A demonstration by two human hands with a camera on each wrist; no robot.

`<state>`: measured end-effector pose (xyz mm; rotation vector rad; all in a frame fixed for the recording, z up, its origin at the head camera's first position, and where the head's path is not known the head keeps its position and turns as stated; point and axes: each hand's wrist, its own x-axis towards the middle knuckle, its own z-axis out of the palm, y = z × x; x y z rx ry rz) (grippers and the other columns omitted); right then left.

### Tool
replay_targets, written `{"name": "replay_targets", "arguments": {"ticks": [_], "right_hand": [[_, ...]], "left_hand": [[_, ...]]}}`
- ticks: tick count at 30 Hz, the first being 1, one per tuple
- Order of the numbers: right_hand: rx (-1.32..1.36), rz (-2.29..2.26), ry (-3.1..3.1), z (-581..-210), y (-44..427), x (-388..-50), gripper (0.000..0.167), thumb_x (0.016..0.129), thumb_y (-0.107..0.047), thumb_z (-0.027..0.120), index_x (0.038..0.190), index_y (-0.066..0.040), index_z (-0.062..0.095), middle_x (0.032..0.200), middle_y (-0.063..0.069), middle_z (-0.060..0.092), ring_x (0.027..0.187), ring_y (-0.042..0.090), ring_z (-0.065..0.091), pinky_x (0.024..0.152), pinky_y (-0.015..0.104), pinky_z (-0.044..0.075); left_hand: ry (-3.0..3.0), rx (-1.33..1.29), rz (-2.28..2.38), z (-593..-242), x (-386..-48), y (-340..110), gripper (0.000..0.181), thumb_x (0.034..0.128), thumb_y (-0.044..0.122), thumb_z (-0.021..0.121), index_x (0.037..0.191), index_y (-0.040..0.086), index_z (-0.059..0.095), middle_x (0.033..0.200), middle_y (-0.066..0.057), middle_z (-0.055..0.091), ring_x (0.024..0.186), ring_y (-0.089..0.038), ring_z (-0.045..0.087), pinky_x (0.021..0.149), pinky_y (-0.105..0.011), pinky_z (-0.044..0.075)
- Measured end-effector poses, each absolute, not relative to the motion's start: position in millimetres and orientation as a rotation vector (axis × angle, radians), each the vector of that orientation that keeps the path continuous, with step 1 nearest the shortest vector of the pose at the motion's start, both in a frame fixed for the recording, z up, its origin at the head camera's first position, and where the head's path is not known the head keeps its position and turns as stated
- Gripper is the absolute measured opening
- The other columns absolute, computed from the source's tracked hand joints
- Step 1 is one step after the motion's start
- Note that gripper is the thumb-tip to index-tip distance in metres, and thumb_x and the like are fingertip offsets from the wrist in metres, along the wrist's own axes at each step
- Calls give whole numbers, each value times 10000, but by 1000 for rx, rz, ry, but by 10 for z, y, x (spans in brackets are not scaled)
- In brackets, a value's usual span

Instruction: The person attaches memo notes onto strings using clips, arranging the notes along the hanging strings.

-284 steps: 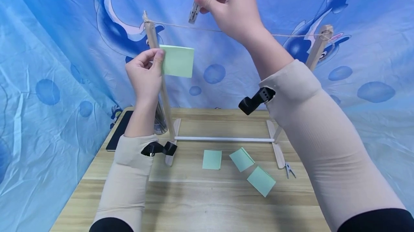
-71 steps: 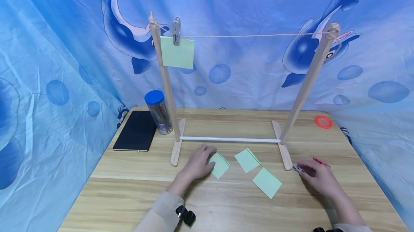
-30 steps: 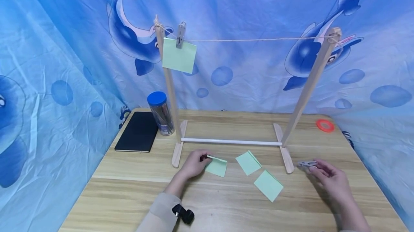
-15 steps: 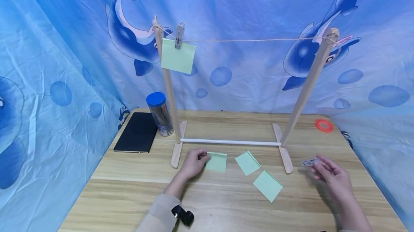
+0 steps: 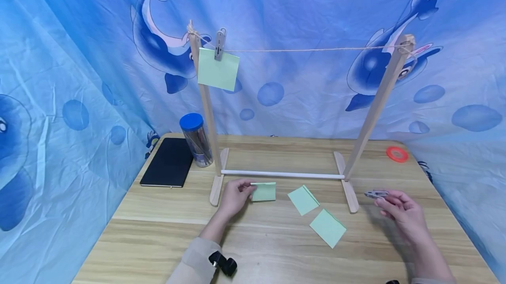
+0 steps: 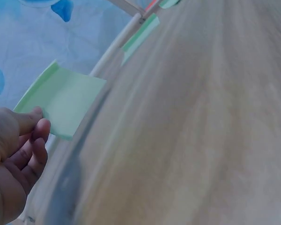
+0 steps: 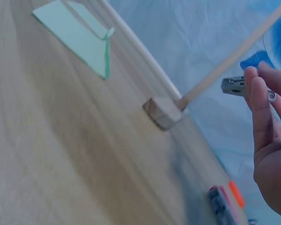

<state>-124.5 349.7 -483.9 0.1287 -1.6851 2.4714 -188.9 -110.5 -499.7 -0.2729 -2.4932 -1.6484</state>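
Note:
My left hand (image 5: pixel 235 197) pinches a green sticky note (image 5: pixel 264 191) by its left side. In the left wrist view the note (image 6: pixel 70 98) is lifted off the table, its folded edge uppermost. At the right, my right hand (image 5: pixel 407 216) holds a grey metal clothespin (image 5: pixel 376 194) between thumb and fingers, its tip pointing left; the right wrist view shows the clothespin (image 7: pixel 234 86) above the table. Another clothespin (image 5: pixel 219 44) fastens a green note (image 5: pixel 218 73) to the string (image 5: pixel 300 49), near the left post (image 5: pixel 207 108).
Two more green notes (image 5: pixel 303 199) (image 5: pixel 328 227) lie on the table. The wooden stand has a right post (image 5: pixel 373 112) and a white crossbar (image 5: pixel 282 173). Behind are a blue-lidded jar (image 5: pixel 196 141), a black notebook (image 5: pixel 168 162) and an orange ring (image 5: pixel 397 154).
One note, formerly in my left hand, now hangs clipped on the string. My left hand has since lifted another note from the table, and my right hand has picked up another clothespin.

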Motion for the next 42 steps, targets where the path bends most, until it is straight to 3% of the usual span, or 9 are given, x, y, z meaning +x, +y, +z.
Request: {"name": "replay_targets", "arguments": {"ticks": [6, 10, 14, 18, 22, 31, 38, 42], "right_hand": [[220, 2354, -1815, -4645, 3368, -1299, 348, 983, 96, 566, 1230, -100, 715, 996, 11, 755, 809, 109, 734, 703, 210, 583], [253, 2203, -1953, -4444, 3272, -1349, 343, 979, 58, 603, 1253, -117, 711, 941, -23, 746, 770, 78, 716, 672, 200, 578], [316, 2059, -2036, -4211, 3160, -1410, 326, 958, 85, 619, 1201, -98, 737, 885, -43, 748, 743, 61, 711, 623, 180, 561], [402, 2001, -2019, -3966, 3047, -1496, 326, 918, 150, 626, 1170, -26, 735, 850, -26, 754, 737, 71, 714, 682, 190, 573], [500, 1850, -2082, -3716, 2964, -1576, 299, 885, 174, 652, 1159, 67, 708, 848, -29, 751, 741, 71, 713, 696, 181, 570], [663, 1498, -2105, -3107, 2668, -1715, 260, 817, 240, 673, 1057, 149, 711, 903, -42, 748, 704, 43, 701, 595, 137, 531], [812, 1297, -2026, -2570, 2407, -1766, 269, 748, 260, 718, 978, 123, 749, 916, -61, 745, 586, 33, 560, 485, 141, 395], [912, 1225, -1987, -2271, 2265, -1788, 218, 777, 208, 745, 982, 133, 744, 917, -78, 740, 561, 59, 491, 472, 161, 367]], "left_hand": [[-2452, -297, -1644, -4864, -1904, -1059, 35, 907, 65, 748, 920, 53, 778, 661, -7, 659, 567, -125, 586, 507, -203, 460], [-2397, -228, -1683, -4711, -1903, -1009, 74, 912, 102, 754, 926, 33, 779, 672, -10, 649, 596, -106, 549, 508, -191, 441], [-2322, -131, -1713, -4530, -1909, -960, 166, 924, 127, 747, 1047, 19, 775, 776, -16, 702, 641, -103, 579, 530, -189, 469], [-2230, -115, -1753, -4323, -1946, -921, 201, 944, 124, 722, 1103, 5, 756, 820, -64, 722, 647, -117, 601, 525, -193, 480], [-2134, -131, -1738, -4095, -2000, -906, 180, 927, 128, 744, 1065, 15, 767, 831, -86, 727, 663, -112, 582, 548, -186, 470], [-1968, -266, -1642, -3552, -2140, -888, 172, 927, 168, 756, 1044, 45, 788, 780, -85, 704, 628, -124, 531, 536, -183, 430], [-1826, -352, -1634, -3147, -2224, -832, 165, 927, 158, 757, 996, 12, 790, 708, -78, 654, 594, -124, 494, 510, -190, 393], [-1769, -349, -1599, -2944, -2225, -813, 171, 930, 174, 757, 985, 17, 793, 711, -81, 661, 592, -129, 495, 508, -194, 389]]}}
